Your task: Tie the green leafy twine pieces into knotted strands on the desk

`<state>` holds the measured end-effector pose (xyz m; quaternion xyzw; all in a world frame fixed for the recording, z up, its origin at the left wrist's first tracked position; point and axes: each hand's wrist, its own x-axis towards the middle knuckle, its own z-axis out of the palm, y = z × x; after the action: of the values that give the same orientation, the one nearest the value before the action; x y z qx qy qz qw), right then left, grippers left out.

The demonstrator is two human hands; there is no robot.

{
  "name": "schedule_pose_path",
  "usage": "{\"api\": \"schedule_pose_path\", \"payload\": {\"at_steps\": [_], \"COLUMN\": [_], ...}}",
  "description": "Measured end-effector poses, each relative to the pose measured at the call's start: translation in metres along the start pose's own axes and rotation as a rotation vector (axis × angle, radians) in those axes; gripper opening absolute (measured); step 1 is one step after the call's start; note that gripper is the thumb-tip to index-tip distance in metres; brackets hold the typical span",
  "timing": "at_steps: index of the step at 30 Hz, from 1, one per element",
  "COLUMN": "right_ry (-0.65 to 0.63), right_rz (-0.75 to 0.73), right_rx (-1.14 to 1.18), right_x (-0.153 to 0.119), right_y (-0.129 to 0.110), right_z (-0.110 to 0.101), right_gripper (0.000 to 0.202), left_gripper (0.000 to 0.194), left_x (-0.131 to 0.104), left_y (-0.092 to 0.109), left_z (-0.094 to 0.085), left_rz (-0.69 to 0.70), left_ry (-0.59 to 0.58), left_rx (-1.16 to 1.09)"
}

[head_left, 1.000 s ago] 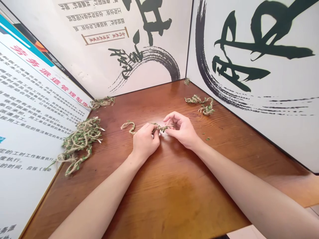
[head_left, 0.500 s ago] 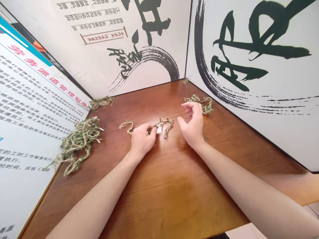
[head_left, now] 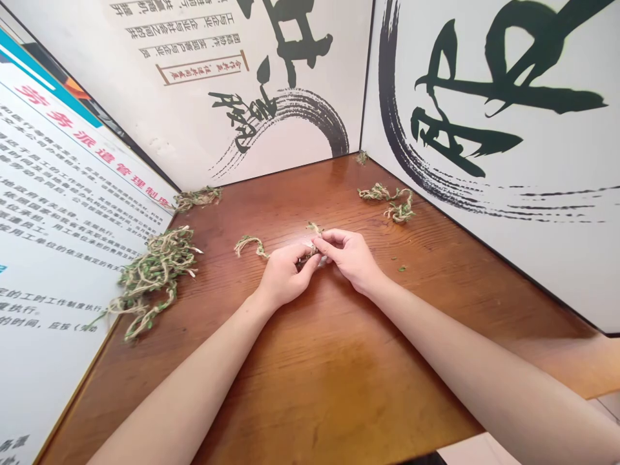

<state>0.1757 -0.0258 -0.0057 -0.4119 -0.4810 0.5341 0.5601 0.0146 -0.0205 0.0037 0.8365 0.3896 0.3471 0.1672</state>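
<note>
My left hand (head_left: 283,274) and my right hand (head_left: 349,257) meet at the middle of the brown wooden table (head_left: 310,361). Both pinch one short piece of jute twine with small green leaves (head_left: 312,248). Its far tip (head_left: 314,227) sticks up just beyond my fingers; the rest is hidden between them. One end of the twine (head_left: 249,244) trails out to the left of my left hand, lying curled on the wood.
A large heap of leafy twine (head_left: 152,271) lies at the left edge, a smaller bunch (head_left: 198,197) in the back left corner. More pieces (head_left: 390,201) lie at back right, with a scrap (head_left: 361,157) in the far corner. Printed boards (head_left: 484,129) wall three sides.
My right hand, which had let go and lifted toward the back right, has come back and closed on the twine beside my left hand. The twine is now bunched between both hands.
</note>
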Motion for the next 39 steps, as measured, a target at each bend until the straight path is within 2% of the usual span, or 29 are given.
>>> {"api": "schedule_pose_path", "payload": {"at_steps": [2,7,18,26,31,39], "right_ry": [0.043,0.110,0.129,0.162,0.260,0.341], "right_rz": [-0.004,0.092,0.198,0.214,0.183,0.130], "right_rx": [-0.013,0.078,0.353,0.340,0.272,0.249], "right_x": [0.001,0.002,0.003,0.005,0.008,0.008], "right_y": [0.002,0.004,-0.001,-0.004,-0.003,-0.007], "right_z": [-0.001,0.000,0.000,-0.003,-0.001,-0.002], "right_gripper": [0.031,0.039,0.056,0.037,0.024,0.020], "left_gripper": [0.019,0.015,0.023,0.028,0.030,0.033], "left_x": [0.000,0.001,0.002,0.002,0.003,0.002], "left_y": [0.001,0.001,0.000,-0.002,-0.002,-0.005], "left_z": [-0.001,-0.001,0.002,0.003,0.004,0.003], "left_rz": [0.001,-0.002,-0.047,-0.085,-0.114,-0.109], "left_ry": [0.013,0.022,0.027,0.009,-0.017,-0.058], "left_rx": [0.015,-0.003,0.021,0.040,0.062,0.087]}}
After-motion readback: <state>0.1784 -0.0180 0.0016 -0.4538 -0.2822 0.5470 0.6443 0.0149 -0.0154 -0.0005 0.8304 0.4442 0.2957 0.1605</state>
